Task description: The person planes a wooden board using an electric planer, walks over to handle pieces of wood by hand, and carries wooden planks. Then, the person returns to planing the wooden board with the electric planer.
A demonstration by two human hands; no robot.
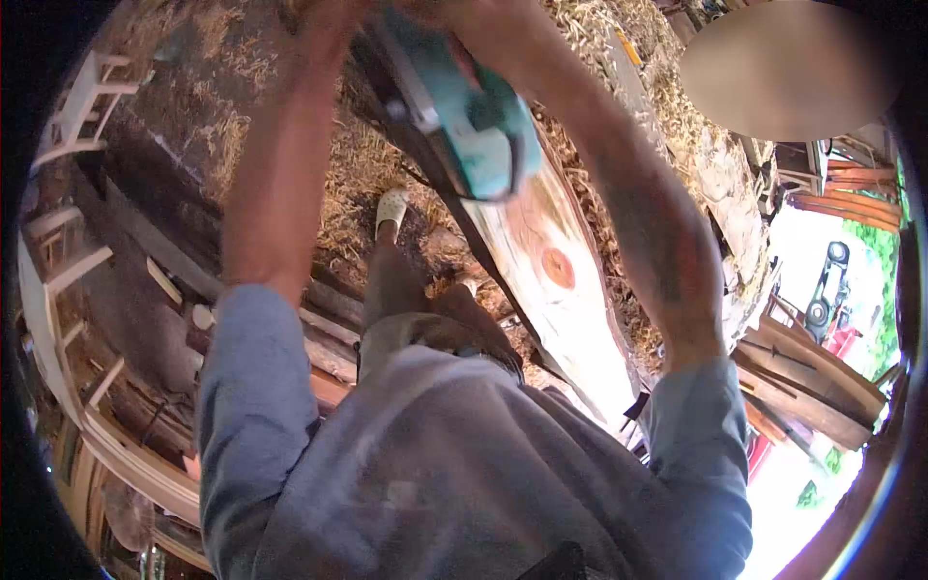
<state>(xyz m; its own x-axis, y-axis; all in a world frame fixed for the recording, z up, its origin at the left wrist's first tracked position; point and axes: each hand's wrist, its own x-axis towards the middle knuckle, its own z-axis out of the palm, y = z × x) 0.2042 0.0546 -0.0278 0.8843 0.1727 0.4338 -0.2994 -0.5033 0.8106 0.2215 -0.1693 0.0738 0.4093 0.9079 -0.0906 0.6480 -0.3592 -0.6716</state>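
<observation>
A teal power tool (478, 130), blurred, lies over the upper part of a long pale timber (527, 227) with a round reddish knot. Both forearms reach up to the tool's far end. My left hand (360, 8) and my right hand (440, 10) are at the top edge of the view, close together beside the tool. They are cut off and smeared, so their fingers and grip cannot be made out. Bark-like dark edges run along the timber, which extends down toward my right sleeve.
Wood shavings (256, 72) cover the ground. My foot in a light shoe (391, 208) stands left of the timber. Wooden frames (43, 319) curve along the left, near dark beams (159, 227). Stacked boards (807, 377) and a vehicle (828, 290) are at right. A blurred oval hides the upper right.
</observation>
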